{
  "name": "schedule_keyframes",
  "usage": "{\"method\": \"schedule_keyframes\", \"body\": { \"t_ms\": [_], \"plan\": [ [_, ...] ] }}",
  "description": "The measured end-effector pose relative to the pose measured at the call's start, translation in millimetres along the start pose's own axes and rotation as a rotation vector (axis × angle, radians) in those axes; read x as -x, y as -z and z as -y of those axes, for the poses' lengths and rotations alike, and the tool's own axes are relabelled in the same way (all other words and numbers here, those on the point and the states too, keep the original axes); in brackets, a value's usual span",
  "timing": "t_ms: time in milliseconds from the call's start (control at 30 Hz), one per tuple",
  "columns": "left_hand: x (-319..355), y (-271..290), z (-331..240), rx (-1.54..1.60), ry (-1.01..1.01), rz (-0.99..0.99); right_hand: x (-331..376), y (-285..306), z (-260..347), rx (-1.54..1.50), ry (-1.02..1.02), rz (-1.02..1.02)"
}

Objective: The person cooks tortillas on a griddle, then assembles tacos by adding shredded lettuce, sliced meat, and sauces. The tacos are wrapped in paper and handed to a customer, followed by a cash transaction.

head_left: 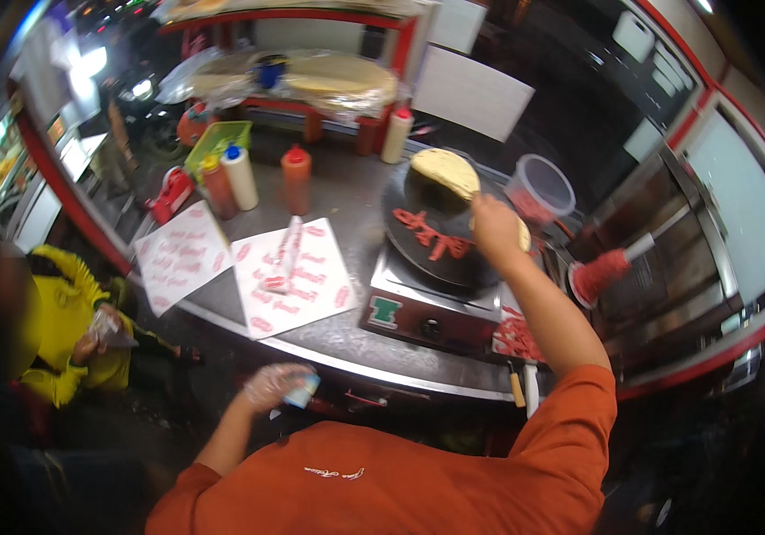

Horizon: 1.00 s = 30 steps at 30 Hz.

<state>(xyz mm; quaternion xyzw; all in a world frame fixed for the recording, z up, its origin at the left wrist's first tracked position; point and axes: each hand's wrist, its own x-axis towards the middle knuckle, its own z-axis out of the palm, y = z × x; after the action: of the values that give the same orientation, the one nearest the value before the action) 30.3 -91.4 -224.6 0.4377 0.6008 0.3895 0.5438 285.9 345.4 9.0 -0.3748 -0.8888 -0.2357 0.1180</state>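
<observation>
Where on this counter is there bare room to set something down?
Bare steel shows between the sauce bottles and the round griddle, and along the counter front edge below the printed paper sheets. The griddle side is crowded: flatbread, right hand, plastic tub.

Street food stall, night: steel counter point(347, 334), round griddle point(436, 236), sauce squeeze bottles point(296, 178), printed wrapping papers point(289, 276), stacked flatbreads point(338, 80) under plastic, customer in yellow point(66, 330) waiting outside.
</observation>
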Motion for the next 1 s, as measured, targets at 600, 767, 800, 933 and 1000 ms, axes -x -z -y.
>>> {"method": "schedule_keyframes", "body": {
  "t_ms": [600, 767, 800, 933, 1000],
  "plan": [
    [57.2, 275.9, 51.9, -0.499, 0.214, -0.708, -28.2, -33.6, 474.2, -1.708, -0.603, 1.07],
    [63.1, 282.7, 48.1, -0.352, 0.135, -0.638, 58.8, -11.2, 405.1, -1.205, -0.191, -0.04],
    [65.5, 279.8, 43.7, -0.28, 0.034, -0.648, 67.1, 5.1, 365.2, -1.056, -0.127, -0.182],
    [74.7, 242.1, 21.2, -0.064, -0.151, -0.448, 105.0, 97.4, 178.7, -0.463, -0.278, -0.222],
    [67.6, 204.4, 11.8, 0.371, 0.02, -0.13, 117.8, 125.2, 109.9, -0.116, -0.278, -0.217]
  ]
}}
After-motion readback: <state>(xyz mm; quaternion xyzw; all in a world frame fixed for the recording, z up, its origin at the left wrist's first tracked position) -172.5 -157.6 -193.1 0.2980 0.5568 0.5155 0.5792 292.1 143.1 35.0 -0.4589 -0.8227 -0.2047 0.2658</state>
